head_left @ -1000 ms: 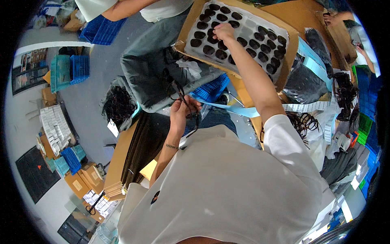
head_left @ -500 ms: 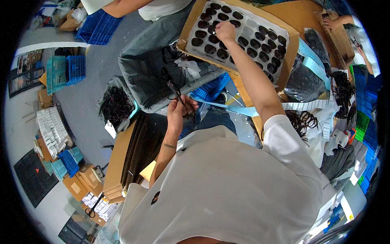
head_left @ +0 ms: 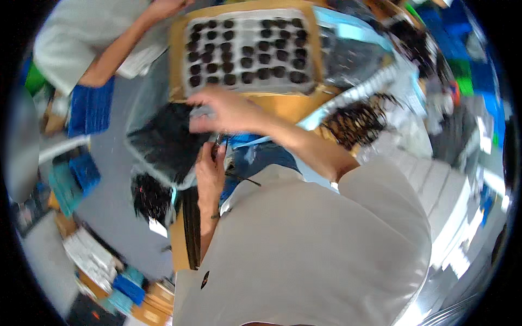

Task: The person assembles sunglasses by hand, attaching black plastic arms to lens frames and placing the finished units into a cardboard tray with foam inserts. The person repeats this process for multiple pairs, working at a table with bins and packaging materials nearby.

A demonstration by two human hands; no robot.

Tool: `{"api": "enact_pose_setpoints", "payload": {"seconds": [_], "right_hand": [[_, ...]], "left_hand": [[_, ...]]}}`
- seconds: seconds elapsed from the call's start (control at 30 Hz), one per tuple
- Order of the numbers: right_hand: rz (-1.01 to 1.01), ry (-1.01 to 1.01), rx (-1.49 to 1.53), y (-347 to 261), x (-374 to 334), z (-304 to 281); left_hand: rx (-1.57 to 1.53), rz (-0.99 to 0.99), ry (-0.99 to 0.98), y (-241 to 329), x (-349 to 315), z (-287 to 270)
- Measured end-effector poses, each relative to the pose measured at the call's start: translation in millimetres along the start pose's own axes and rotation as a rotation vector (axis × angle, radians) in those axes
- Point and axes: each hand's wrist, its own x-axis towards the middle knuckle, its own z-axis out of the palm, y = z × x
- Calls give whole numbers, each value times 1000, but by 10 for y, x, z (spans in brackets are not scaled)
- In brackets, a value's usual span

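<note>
My left hand [head_left: 210, 165] is closed around a dark eyeglass frame [head_left: 218, 145], one thin temple arm sticking out toward my shirt. Just above it is my right hand [head_left: 220, 111], smeared by motion, its thumb and fingers curled about a small greyish piece [head_left: 203, 112] too blurred to name. Beyond my hands lies a cardboard tray [head_left: 244, 96] with a white liner holding rows of dark oval lenses [head_left: 264, 58]; one column has gaps at its far end.
A grey-lined bin [head_left: 163, 141] with dark contents stands left of my hands. Dark frames [head_left: 359, 122] are heaped at the right beside plastic bags. Another person's arm [head_left: 117, 54] reaches in at the upper left. Blue crates [head_left: 91, 108] sit on the floor.
My right hand has left the lens tray and come back close to my left hand. My left hand still holds the eyeglass frame. The whole view has turned.
</note>
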Motion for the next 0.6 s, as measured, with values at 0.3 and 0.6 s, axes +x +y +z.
{"api": "enact_pose_setpoints", "payload": {"seconds": [0.3, 0.6], "right_hand": [[401, 370, 98, -104, -1902, -669], [437, 923, -634, -847, -3145, -2179]], "left_hand": [[274, 716, -398, 1138, 436, 281], [53, 1644, -309, 2551, 922, 1762]]}}
